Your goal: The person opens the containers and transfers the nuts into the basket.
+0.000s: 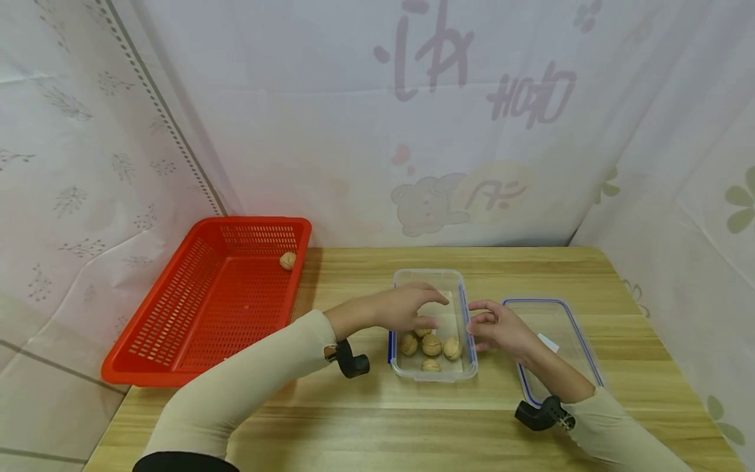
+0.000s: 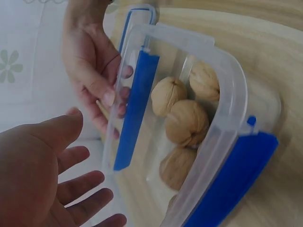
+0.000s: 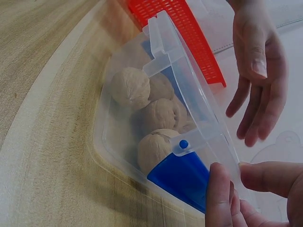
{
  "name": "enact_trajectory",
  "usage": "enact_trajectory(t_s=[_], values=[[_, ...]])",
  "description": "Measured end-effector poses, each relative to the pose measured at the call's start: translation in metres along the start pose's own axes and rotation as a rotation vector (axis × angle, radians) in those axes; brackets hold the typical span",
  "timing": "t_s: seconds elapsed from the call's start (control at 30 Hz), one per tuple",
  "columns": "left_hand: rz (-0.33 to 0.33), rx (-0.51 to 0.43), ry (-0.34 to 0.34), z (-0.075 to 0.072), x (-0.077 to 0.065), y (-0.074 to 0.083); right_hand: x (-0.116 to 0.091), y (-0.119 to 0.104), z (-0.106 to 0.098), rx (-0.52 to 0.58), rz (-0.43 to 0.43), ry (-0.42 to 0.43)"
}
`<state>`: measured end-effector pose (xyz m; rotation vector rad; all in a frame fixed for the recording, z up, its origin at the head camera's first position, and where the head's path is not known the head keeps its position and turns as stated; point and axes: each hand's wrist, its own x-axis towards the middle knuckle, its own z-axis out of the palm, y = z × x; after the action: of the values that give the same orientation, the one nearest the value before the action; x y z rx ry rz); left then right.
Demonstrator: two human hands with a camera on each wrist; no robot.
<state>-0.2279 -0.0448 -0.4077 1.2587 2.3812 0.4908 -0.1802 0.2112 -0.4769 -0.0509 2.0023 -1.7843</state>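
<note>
A clear plastic food container (image 1: 434, 377) with blue side clips stands uncovered on the wooden table. Several walnuts (image 1: 431, 345) lie together in its near end. My left hand (image 1: 407, 308) hovers over the container, its fingers loosely extended and nothing in them; in the right wrist view this hand (image 3: 262, 71) hangs beyond the rim. At the container's right side, my right hand (image 1: 504, 333) holds the wall, thumb by the rim and fingers at the blue clip (image 3: 182, 182). Through the clear wall, the left wrist view shows some of those fingertips.
A red slotted basket (image 1: 236, 314) stands at the left of the table, with one walnut (image 1: 288, 261) at its far right corner. Flat on the table at the right lies a clear lid (image 1: 569, 377) with a blue seal, partly under my right forearm. Printed curtains surround the table.
</note>
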Motion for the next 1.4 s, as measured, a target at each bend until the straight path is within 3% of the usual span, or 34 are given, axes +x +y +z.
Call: enact_trajectory(t_s=[0.23, 0.47, 0.83, 1.4], values=[[0.008, -0.137, -0.029, 0.014, 0.016, -0.002, 0.001, 0.002, -0.002, -0.006, -0.007, -0.005], [0.014, -0.150, -0.048, 0.023, 0.030, -0.007, 0.002, 0.003, -0.003, -0.009, -0.006, -0.003], [-0.014, -0.313, -0.094, 0.037, 0.045, -0.016, 0.002, -0.001, -0.002, 0.002, -0.007, -0.010], [-0.037, -0.322, -0.150, 0.050, 0.056, -0.013, 0.002, 0.002, -0.002, 0.003, -0.011, -0.014]])
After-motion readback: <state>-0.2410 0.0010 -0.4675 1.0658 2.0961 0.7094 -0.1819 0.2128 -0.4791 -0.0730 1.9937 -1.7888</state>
